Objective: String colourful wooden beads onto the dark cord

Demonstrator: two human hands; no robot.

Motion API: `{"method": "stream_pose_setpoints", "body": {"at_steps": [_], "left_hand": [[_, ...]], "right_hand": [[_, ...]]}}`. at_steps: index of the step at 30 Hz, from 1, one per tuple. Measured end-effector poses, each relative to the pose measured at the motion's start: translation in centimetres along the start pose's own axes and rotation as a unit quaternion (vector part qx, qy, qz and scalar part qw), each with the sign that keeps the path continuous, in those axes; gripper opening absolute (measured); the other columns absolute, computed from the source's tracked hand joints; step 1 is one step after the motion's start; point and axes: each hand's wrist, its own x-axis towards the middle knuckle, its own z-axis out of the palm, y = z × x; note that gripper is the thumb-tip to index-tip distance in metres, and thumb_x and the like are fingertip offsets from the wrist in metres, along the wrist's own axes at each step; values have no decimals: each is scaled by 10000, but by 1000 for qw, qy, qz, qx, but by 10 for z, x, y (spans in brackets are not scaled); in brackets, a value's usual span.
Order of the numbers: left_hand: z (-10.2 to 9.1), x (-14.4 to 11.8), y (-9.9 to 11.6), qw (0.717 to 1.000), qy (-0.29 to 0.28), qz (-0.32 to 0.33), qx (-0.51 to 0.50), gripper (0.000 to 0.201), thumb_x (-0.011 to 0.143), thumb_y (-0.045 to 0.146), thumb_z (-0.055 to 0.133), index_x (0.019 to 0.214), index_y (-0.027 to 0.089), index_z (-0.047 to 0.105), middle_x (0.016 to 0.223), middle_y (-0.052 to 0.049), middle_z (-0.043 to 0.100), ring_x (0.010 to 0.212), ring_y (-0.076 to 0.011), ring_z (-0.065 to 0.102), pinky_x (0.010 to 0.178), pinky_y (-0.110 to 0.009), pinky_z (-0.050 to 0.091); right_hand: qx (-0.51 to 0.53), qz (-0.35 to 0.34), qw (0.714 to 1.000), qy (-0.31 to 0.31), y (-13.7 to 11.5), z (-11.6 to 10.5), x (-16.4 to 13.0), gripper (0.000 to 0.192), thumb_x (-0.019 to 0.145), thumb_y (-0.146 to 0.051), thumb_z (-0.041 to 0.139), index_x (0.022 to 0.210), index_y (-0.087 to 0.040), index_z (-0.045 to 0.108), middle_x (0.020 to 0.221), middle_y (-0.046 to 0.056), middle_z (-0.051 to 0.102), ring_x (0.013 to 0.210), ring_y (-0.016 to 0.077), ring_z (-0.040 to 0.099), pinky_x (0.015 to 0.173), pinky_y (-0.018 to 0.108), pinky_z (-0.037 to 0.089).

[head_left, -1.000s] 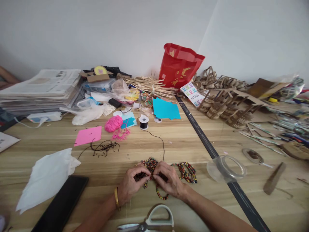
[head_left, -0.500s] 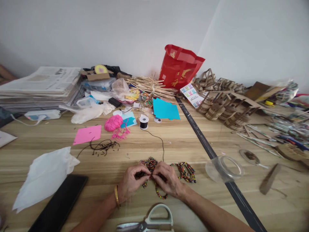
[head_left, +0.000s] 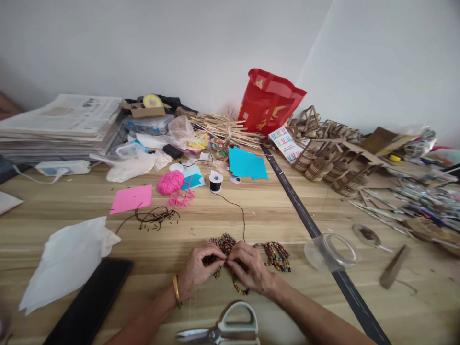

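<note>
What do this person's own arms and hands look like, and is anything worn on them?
Both forearms are bare, with no sleeves in view. The left hand has a gold bangle around its wrist. The right hand shows no ring, watch or glove, and its wrist is bare. No markings are visible on either arm.

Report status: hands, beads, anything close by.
Left hand and right hand both pinching the beads on the table. Black cord runs to spool. Scissors lie near the wrists.
</note>
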Motion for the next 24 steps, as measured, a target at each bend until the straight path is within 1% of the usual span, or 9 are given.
{"method": "stream_pose_setpoints", "body": {"at_steps": [4, 9, 11, 16, 19, 21, 24], "left_hand": [[0, 0, 1, 1000, 1, -2, 6, 74, 738, 133, 652, 694, 156, 706, 701, -56, 730, 692, -187, 664, 716, -293, 504], [-1, -2, 4, 1000, 5, -23, 6, 73, 744, 156, 646, 686, 163, 689, 700, -43, 716, 701, -183, 651, 720, -287, 491], [-2, -2, 5, 1000, 9, -26, 5, 72, 740, 159, 643, 681, 161, 683, 698, -41, 705, 700, -181, 646, 708, -281, 487], [-4, -1, 7, 999, 27, -45, 1, 71, 737, 162, 622, 693, 159, 677, 685, -28, 689, 660, -167, 621, 662, -258, 482], [-5, -1, 8, 998, 41, -53, -12, 98, 770, 174, 599, 753, 163, 696, 734, -32, 700, 700, -172, 623, 704, -271, 487], [-5, -1, 7, 998, 38, -52, -25, 122, 797, 186, 586, 785, 165, 706, 772, -38, 704, 735, -178, 627, 740, -286, 487], [-6, 0, 7, 997, 26, -53, -47, 146, 827, 208, 574, 805, 164, 712, 799, -44, 702, 764, -183, 628, 754, -294, 486]], "right_hand": [[-12, 6, 1000, -15, -3, -1, 2, 130, 936, -185, 488, 860, -178, 593, 770, 51, 595, 696, 147, 556, 595, 236, 449], [-17, 13, 999, -32, -5, -3, 7, 131, 956, -209, 475, 959, -177, 602, 811, 65, 615, 724, 155, 577, 617, 243, 470], [-12, 13, 999, -31, -6, -4, 10, 136, 956, -211, 478, 952, -177, 609, 803, 65, 616, 713, 155, 577, 610, 241, 472], [2, 34, 999, 0, -6, -7, 17, 151, 945, -224, 497, 854, -181, 610, 753, 48, 603, 681, 150, 569, 602, 244, 467], [18, 60, 998, 29, -5, -7, 19, 131, 930, -225, 522, 842, -176, 605, 746, 45, 603, 699, 154, 572, 625, 254, 473], [27, 69, 996, 44, -4, -7, 20, 121, 922, -227, 534, 839, -176, 605, 745, 40, 600, 700, 153, 572, 627, 256, 475], [30, 61, 996, 57, -5, -4, 19, 122, 919, -223, 536, 826, -177, 601, 736, 36, 602, 696, 152, 569, 621, 259, 477]]}}
